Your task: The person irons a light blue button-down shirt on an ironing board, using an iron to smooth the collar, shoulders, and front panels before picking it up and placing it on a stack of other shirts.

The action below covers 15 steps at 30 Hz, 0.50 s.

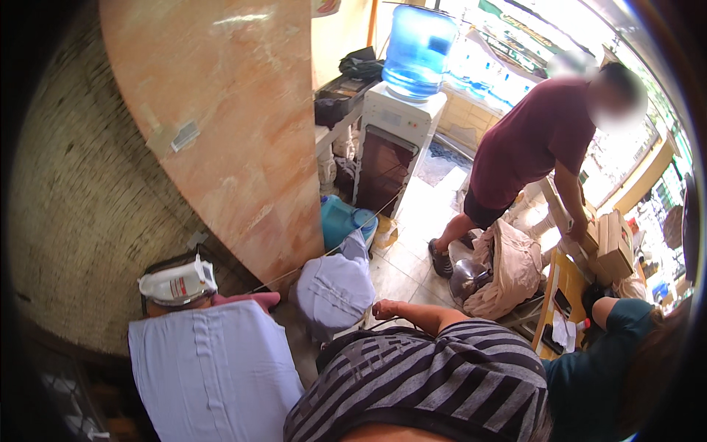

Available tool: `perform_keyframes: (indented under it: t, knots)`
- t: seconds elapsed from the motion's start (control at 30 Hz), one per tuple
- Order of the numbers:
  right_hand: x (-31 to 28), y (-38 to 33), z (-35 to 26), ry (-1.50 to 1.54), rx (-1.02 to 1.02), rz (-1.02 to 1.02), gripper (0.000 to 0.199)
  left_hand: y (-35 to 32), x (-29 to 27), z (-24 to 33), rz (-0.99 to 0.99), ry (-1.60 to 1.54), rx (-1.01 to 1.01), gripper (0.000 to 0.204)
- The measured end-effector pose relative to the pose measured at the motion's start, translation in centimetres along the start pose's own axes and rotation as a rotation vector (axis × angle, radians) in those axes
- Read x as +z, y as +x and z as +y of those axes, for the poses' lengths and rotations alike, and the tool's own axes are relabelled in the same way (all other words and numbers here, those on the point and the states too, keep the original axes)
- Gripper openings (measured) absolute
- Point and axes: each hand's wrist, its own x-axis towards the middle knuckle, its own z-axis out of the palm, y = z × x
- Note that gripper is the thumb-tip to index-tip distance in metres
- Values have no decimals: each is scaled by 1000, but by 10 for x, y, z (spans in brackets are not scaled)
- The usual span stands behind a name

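My right arm comes out of a striped grey-and-black sleeve, and my right hand (384, 309) is closed at its end. Any object inside the fingers is hidden; a dark cord runs just beneath the wrist. Beside this hand, a light blue cloth (335, 291) drapes over a rounded form. My left hand is not visible. Left of my body, a flat board is covered with a pale blue cloth (213, 372) creased down its middle. At the board's far end rests a white clothes iron (177, 283), next to a pinkish rounded piece (254, 299).
A marbled orange panel (228, 132) stands ahead. Beyond are a water dispenser (401, 110) with its blue bottle (418, 51) and a turquoise container (340, 221). A person in maroon (530, 140) bends over boxes (615, 247); another person's teal sleeve (607, 368) is close right.
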Motion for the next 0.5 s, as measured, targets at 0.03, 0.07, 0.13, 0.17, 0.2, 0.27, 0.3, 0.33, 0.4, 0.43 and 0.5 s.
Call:
perform_keyframes:
  t: [0.03, 0.07, 0.13, 0.17, 0.2, 0.27, 0.3, 0.33, 0.4, 0.43, 0.5]
  knots:
    - [-2, -1, -8, -12, -12, -7, 37, -6, -7, -7, 31, 12, 0, 49]
    - [-2, -2, -17, -23, -25, -13, 37, -14, -15, -14, 66, 24, -2, 49]
    - [-2, -4, -24, -17, -52, -19, 37, -23, -28, -29, 120, 57, -14, 50]
    - [-1, -5, -27, -10, -67, -24, 36, -30, -35, -38, 154, 78, -27, 50]
    - [1, -5, -33, -3, -84, -31, 36, -37, -42, -47, 189, 95, -45, 50]
    - [7, -4, -12, -43, -172, 6, 35, -39, -47, -64, 215, 138, -75, 50]
    - [8, 2, -11, -44, -179, -1, 35, -42, -54, -73, 241, 156, -92, 50]
    - [8, 5, -3, -49, -173, -1, 35, -43, -57, -81, 254, 172, -110, 50]
    - [8, 18, -10, -64, -158, 15, 34, -54, -72, -103, 313, 195, -158, 50]
    - [8, 23, -33, -53, -157, -22, 34, -73, -87, -119, 372, 199, -199, 51]
    - [0, 34, -59, -90, -232, -37, 34, -102, -101, -141, 446, 217, -232, 51]
